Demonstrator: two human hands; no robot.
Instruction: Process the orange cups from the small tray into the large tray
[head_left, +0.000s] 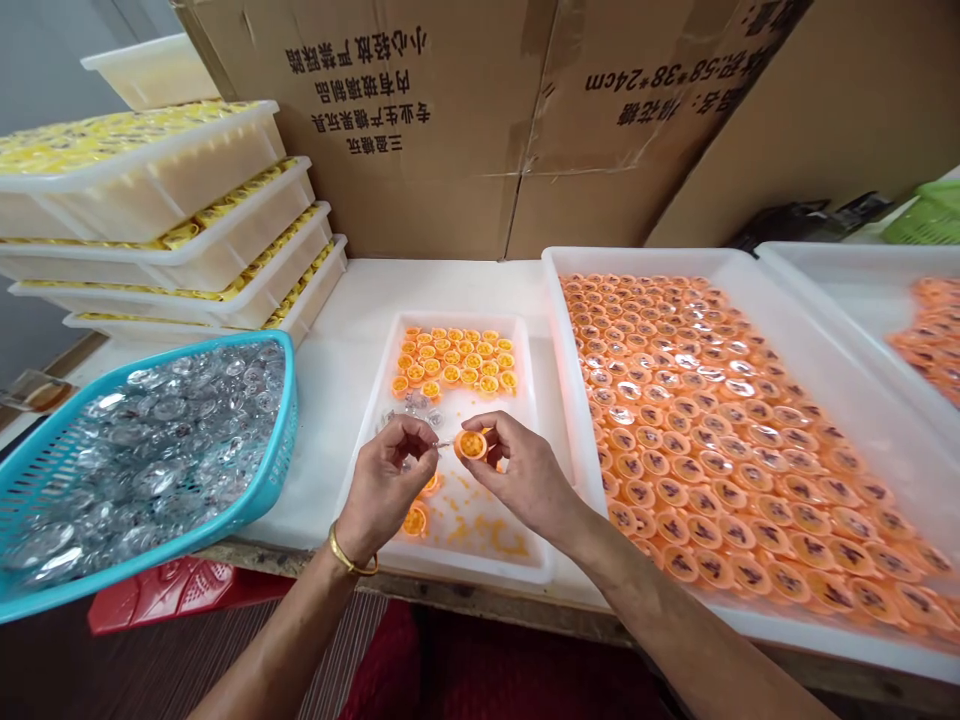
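Observation:
Over the small white tray (536, 400), my right hand (517, 455) pinches a small orange cup (471, 446) with yellow bits in it, its open top tilted toward me. My left hand (394, 475) is closed in a pinch just left of the cup, on a small clear plastic lid (444, 444) seen nearly edge-on. Behind the hands, several filled orange cups (450, 374) stand in rows in the tray. A few clear lids (420, 405) lie in front of those rows. Another filled cup (415, 520) sits near the tray's front left, and loose yellow crumbs (491, 535) are scattered beside it.
A blue basket (281, 430) of clear plastic lids stands at left, before stacked white trays (225, 255) with yellow contents. At right, a large white tray (581, 420) holds rows of lidded orange cups (705, 450). Cardboard boxes (465, 200) wall off the back.

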